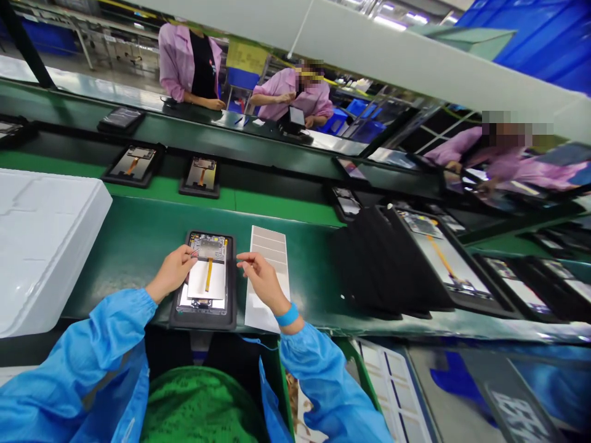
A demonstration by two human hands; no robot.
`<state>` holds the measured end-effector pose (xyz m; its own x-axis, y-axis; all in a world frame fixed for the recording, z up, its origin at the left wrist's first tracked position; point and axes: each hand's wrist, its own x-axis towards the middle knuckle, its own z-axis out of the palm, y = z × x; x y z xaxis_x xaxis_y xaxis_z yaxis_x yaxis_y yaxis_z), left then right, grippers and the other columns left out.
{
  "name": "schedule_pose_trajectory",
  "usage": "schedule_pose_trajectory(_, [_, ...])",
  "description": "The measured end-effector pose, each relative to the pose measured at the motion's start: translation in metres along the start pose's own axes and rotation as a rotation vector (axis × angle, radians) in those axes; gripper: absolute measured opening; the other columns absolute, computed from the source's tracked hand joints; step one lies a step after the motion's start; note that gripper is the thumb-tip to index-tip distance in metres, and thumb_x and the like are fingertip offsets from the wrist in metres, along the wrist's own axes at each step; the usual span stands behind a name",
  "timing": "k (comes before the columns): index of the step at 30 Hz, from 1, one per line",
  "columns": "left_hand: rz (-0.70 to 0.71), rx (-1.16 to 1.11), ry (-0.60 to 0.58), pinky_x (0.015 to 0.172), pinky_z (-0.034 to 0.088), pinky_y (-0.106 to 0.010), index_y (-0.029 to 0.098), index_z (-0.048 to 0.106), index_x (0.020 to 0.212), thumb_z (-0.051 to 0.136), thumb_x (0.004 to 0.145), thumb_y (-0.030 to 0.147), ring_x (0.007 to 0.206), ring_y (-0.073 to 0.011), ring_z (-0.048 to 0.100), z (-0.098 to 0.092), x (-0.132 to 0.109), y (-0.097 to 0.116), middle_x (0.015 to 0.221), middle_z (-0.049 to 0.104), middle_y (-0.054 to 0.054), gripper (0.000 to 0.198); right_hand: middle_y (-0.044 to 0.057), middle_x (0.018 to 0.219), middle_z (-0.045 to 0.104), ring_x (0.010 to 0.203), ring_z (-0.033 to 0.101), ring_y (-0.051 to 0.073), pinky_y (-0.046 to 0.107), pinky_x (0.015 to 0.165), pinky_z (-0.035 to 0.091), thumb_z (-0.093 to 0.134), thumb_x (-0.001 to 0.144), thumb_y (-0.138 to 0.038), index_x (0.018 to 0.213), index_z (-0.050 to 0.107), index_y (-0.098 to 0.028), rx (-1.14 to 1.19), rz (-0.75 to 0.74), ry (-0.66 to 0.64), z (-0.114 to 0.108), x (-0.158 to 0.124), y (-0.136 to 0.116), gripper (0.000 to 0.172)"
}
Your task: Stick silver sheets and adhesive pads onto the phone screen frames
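An opened tablet (205,280) in a black tray lies on the green bench in front of me, its silver plate and orange flex cable showing. My left hand (173,271) rests on the tablet's upper left edge, fingers curled against it. My right hand (261,277) hovers just right of the tablet, thumb and forefinger pinched on something too small to make out. Under that hand lies a white sheet of strip labels (269,258).
A white foam tray (41,246) sits at the left. A stack of black trays with tablets (415,264) stands at the right. More tablets (133,165) ride the far conveyor. Three people in pink coats (295,92) work across the line.
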<state>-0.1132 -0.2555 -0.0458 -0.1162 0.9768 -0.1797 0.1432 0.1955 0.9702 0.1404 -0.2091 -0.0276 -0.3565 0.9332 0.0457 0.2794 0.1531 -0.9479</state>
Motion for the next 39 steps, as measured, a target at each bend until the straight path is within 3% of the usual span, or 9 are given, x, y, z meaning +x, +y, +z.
schedule_pose_trajectory(13, [0.048, 0.120, 0.012, 0.054, 0.035, -0.024, 0.020, 0.056, 0.091, 0.060, 0.080, 0.035, 0.051, -0.0131, 0.052, -0.001, 0.000, 0.000, 0.058, 0.057, 0.005, 0.020, 0.007, 0.114, 0.067, 0.096, 0.068, 0.019, 0.031, 0.075, 0.055, 0.049, 0.095, -0.025, 0.109, 0.064, -0.021, -0.059, -0.059, -0.064, 0.015, -0.028, -0.011, 0.021])
schedule_pose_trajectory(17, [0.051, 0.127, 0.023, 0.054, 0.032, -0.024, 0.020, 0.057, 0.090, 0.061, 0.079, 0.036, 0.050, -0.0129, 0.050, 0.000, 0.000, -0.001, 0.057, 0.055, 0.006, 0.020, 0.008, 0.116, 0.066, 0.104, 0.065, 0.020, 0.032, 0.080, 0.055, 0.048, 0.095, -0.022, 0.105, 0.066, -0.021, -0.156, -0.144, -0.076, 0.021, -0.030, -0.016, 0.021])
schedule_pose_trajectory(23, [0.074, 0.172, 0.046, 0.055, 0.031, -0.024, 0.020, 0.057, 0.089, 0.060, 0.080, 0.033, 0.051, -0.0130, 0.048, 0.001, 0.000, -0.002, 0.056, 0.053, 0.006, 0.016, 0.008, 0.131, 0.063, 0.121, 0.057, 0.022, 0.043, 0.104, 0.048, 0.047, 0.097, -0.016, 0.113, 0.068, -0.023, -0.416, -0.324, -0.238, 0.029, -0.034, -0.015, 0.027])
schedule_pose_trajectory(32, [0.134, 0.421, 0.043, 0.063, 0.035, -0.028, 0.021, 0.057, 0.085, 0.060, 0.084, 0.026, 0.057, -0.0167, 0.053, -0.004, 0.001, 0.002, 0.060, 0.059, 0.003, 0.005, 0.009, 0.132, 0.063, 0.118, 0.056, 0.023, 0.044, 0.102, 0.051, 0.048, 0.097, -0.013, 0.114, 0.067, -0.020, -0.593, -0.372, -0.308, 0.033, -0.035, -0.014, 0.027])
schedule_pose_trajectory(37, [0.243, 0.722, 0.156, 0.072, 0.041, -0.033, 0.021, 0.068, 0.080, 0.064, 0.084, 0.031, 0.084, -0.0239, 0.058, -0.016, 0.001, 0.008, 0.093, 0.061, -0.009, 0.012, 0.013, 0.133, 0.062, 0.116, 0.055, 0.026, 0.046, 0.100, 0.052, 0.045, 0.097, -0.011, 0.111, 0.067, -0.016, -0.695, -0.424, -0.299, 0.040, -0.037, -0.016, 0.026])
schedule_pose_trajectory(39, [0.284, 0.893, 0.213, 0.080, 0.045, -0.036, 0.020, 0.072, 0.089, 0.063, 0.086, 0.038, 0.099, -0.0281, 0.056, -0.021, 0.000, 0.003, 0.106, 0.059, -0.013, 0.020, 0.015, 0.132, 0.061, 0.116, 0.055, 0.026, 0.047, 0.099, 0.053, 0.044, 0.096, -0.010, 0.111, 0.067, -0.015, -0.720, -0.442, -0.302, 0.041, -0.039, -0.016, 0.027])
